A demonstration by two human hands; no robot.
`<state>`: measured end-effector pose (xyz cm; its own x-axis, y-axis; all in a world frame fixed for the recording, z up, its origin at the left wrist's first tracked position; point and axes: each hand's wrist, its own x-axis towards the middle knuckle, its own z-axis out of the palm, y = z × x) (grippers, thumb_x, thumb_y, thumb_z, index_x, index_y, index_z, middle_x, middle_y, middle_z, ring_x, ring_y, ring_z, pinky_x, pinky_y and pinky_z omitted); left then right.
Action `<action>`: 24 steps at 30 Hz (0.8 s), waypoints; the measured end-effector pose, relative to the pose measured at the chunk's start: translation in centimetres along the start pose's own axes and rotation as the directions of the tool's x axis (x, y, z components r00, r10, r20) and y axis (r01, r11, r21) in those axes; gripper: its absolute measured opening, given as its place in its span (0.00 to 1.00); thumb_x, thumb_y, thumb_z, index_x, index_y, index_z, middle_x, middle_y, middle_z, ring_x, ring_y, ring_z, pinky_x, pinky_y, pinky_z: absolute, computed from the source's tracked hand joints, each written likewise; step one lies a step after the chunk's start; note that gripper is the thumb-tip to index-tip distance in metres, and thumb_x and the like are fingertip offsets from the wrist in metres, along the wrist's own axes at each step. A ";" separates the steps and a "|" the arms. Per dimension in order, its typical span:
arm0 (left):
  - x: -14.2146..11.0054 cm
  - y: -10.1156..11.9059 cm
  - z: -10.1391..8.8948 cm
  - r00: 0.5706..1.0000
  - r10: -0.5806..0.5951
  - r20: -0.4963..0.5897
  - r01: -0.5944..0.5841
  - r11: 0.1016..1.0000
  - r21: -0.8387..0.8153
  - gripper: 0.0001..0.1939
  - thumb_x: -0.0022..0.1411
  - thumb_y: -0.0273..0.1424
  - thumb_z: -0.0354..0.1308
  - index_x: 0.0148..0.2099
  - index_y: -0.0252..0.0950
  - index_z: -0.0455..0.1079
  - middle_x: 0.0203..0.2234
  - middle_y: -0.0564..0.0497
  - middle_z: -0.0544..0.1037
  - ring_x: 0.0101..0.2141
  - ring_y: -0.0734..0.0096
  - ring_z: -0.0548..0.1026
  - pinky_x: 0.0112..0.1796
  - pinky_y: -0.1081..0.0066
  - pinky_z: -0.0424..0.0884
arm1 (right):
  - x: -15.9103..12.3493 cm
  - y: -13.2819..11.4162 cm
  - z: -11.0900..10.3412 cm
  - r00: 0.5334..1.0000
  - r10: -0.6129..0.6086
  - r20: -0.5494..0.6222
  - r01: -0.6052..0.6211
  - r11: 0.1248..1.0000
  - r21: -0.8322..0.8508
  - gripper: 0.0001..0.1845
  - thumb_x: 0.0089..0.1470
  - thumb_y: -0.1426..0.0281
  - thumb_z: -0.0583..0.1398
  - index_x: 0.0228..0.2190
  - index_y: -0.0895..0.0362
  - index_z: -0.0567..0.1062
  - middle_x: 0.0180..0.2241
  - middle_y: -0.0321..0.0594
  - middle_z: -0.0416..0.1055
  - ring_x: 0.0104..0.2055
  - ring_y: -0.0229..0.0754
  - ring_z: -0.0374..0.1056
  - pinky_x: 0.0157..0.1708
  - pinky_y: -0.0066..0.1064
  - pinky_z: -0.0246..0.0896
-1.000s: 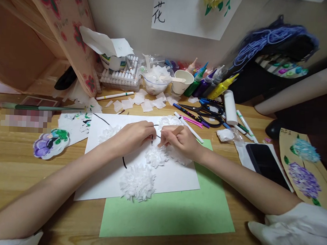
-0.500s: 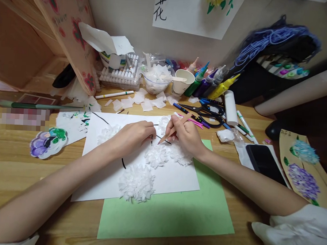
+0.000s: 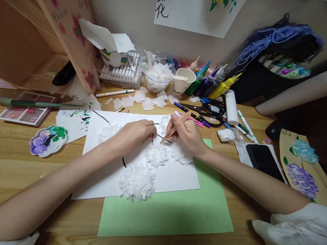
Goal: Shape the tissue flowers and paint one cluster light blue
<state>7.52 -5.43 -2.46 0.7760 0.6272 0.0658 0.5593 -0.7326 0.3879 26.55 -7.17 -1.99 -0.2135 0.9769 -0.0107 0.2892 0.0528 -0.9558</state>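
Observation:
My right hand (image 3: 186,134) grips a wooden craft stick (image 3: 176,128) like a pen, its lower tip close to the white paper (image 3: 174,179). My left hand (image 3: 139,132) rests on the paper with fingers curled together and pointing down; anything in them is hidden. Black lines are drawn on the sheet. Fluffy white paper clusters lie on it: one (image 3: 156,154) just below the stick's tip, another (image 3: 181,154) partly beneath my right hand, one (image 3: 108,132) beside my left wrist, and a larger one (image 3: 137,182) over the near edge.
Green paper (image 3: 164,217) lies under the white sheet. Behind are torn paper pieces (image 3: 147,103), a bowl of paper scraps (image 3: 157,83), a paper cup (image 3: 184,81), paint bottles (image 3: 201,80) and scissors (image 3: 208,112). A phone (image 3: 262,160) lies right, a painted palette (image 3: 47,141) left.
The craft stick's tip has shifted slightly to the right over the paper. My left hand stays almost in the same place.

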 end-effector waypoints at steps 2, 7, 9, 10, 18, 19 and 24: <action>0.0 0.0 0.0 1.000 0.001 0.001 -0.001 1.000 0.007 0.09 0.58 0.21 0.48 0.38 0.36 0.68 0.34 0.50 0.73 0.35 0.68 0.70 0.32 0.72 0.63 | 0.0 0.1 0.1 1.000 0.015 0.024 -0.015 1.000 0.008 0.30 0.57 0.52 0.47 0.17 0.59 0.70 0.12 0.35 0.66 0.16 0.30 0.63 0.18 0.22 0.55; 0.0 -0.1 0.1 1.000 0.009 -0.005 -0.009 1.000 0.019 0.09 0.59 0.23 0.47 0.37 0.36 0.68 0.34 0.50 0.73 0.34 0.68 0.70 0.31 0.72 0.62 | -0.1 0.2 0.2 0.995 -0.040 0.087 0.040 0.999 0.006 0.29 0.58 0.54 0.46 0.17 0.59 0.70 0.14 0.35 0.67 0.17 0.30 0.62 0.19 0.22 0.55; 0.0 0.0 0.1 1.000 0.009 -0.009 -0.009 1.000 0.021 0.08 0.60 0.23 0.48 0.37 0.36 0.68 0.32 0.51 0.72 0.33 0.69 0.70 0.30 0.72 0.61 | -0.3 0.2 0.1 0.979 -0.147 0.143 0.153 0.988 -0.030 0.27 0.59 0.57 0.46 0.18 0.59 0.69 0.16 0.36 0.69 0.18 0.30 0.62 0.20 0.22 0.55; 0.0 0.1 0.1 1.000 0.006 -0.014 -0.005 1.000 0.026 0.08 0.59 0.23 0.48 0.36 0.36 0.68 0.31 0.51 0.72 0.32 0.70 0.70 0.30 0.73 0.61 | -0.4 0.1 0.1 0.956 -0.227 0.186 0.242 0.969 -0.059 0.27 0.60 0.58 0.45 0.18 0.59 0.69 0.18 0.36 0.69 0.19 0.30 0.61 0.21 0.23 0.56; 0.0 0.3 0.0 0.999 -0.002 -0.037 0.004 0.998 0.059 0.08 0.59 0.22 0.48 0.33 0.35 0.67 0.28 0.50 0.71 0.29 0.70 0.69 0.25 0.73 0.58 | 0.0 -0.9 -0.1 0.669 -0.565 0.484 0.720 0.655 -0.230 0.24 0.61 0.65 0.42 0.20 0.57 0.67 0.18 0.37 0.65 0.22 0.34 0.60 0.25 0.27 0.56; 0.0 0.3 0.0 0.999 -0.005 -0.042 0.008 0.998 0.062 0.08 0.59 0.23 0.48 0.33 0.35 0.67 0.28 0.50 0.71 0.29 0.70 0.69 0.26 0.73 0.59 | 0.0 -1.0 -0.2 0.697 -0.540 0.471 0.688 0.690 -0.227 0.24 0.61 0.64 0.42 0.21 0.57 0.68 0.18 0.37 0.66 0.23 0.34 0.60 0.25 0.26 0.56; 0.0 0.0 0.1 1.000 0.002 -0.022 -0.001 0.999 0.034 0.08 0.59 0.23 0.48 0.36 0.37 0.68 0.31 0.51 0.72 0.33 0.69 0.70 0.29 0.72 0.61 | -0.3 -0.7 -0.4 0.920 -0.337 0.199 0.361 0.927 -0.101 0.27 0.60 0.60 0.44 0.18 0.57 0.70 0.18 0.37 0.69 0.19 0.32 0.61 0.20 0.25 0.56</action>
<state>7.55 -5.49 -2.55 0.7704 0.6317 0.0865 0.5683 -0.7417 0.3562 26.81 -7.41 -1.24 -0.4800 0.8398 0.2535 0.2848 0.4226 -0.8604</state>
